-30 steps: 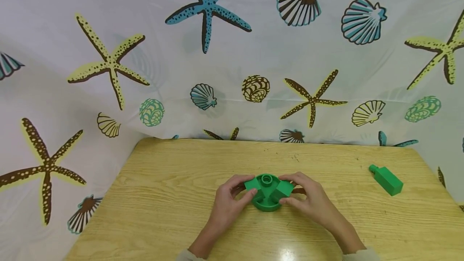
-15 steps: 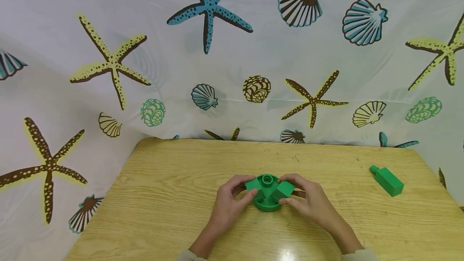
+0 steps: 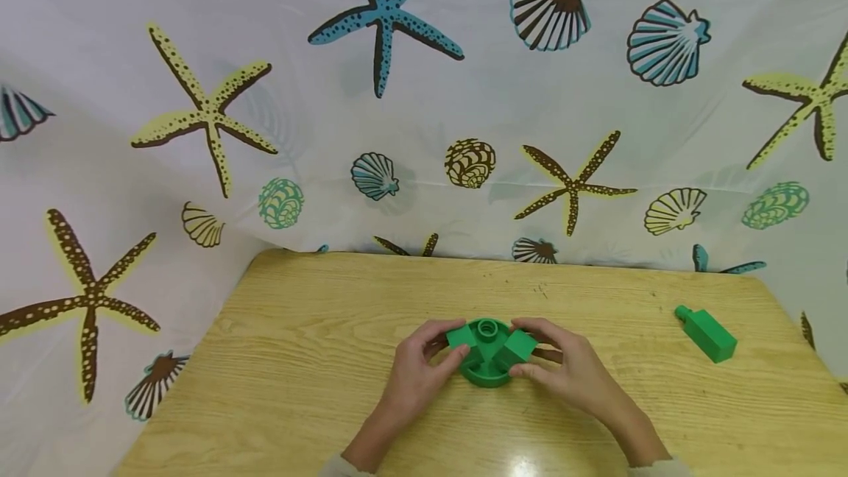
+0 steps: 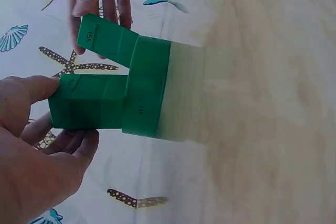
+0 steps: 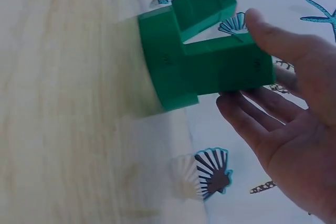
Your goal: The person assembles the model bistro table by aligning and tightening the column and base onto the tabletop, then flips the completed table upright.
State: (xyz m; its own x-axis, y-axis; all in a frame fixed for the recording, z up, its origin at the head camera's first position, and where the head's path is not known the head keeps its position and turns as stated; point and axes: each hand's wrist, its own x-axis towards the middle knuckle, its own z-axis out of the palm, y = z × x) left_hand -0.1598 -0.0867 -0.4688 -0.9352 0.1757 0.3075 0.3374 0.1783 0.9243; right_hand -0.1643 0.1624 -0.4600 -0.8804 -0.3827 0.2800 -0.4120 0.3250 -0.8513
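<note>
A round green base (image 3: 486, 380) with a raised rim sits on the table, and a ringed socket (image 3: 487, 328) shows at its far side. Two green blocks stand in the base and lean outward, apart at their tops. My left hand (image 3: 414, 374) pinches the left block (image 4: 89, 103) between thumb and fingers near its top. On the other side, my right hand (image 3: 576, 370) holds the right block (image 5: 231, 66) the same way. Small dark markings, too faint to read fully, show on the pieces in the wrist views. How the blocks' lower ends sit is hidden.
Another green block (image 3: 710, 334), with a round peg at one end, lies on its side at the right of the wooden table (image 3: 318, 330). A white cloth (image 3: 424, 116) printed with starfish and shells hangs behind the table and at both sides.
Both hands keep their hold on the two blocks, with only very slight motion. The base stays in place. The head view has shifted slightly.
</note>
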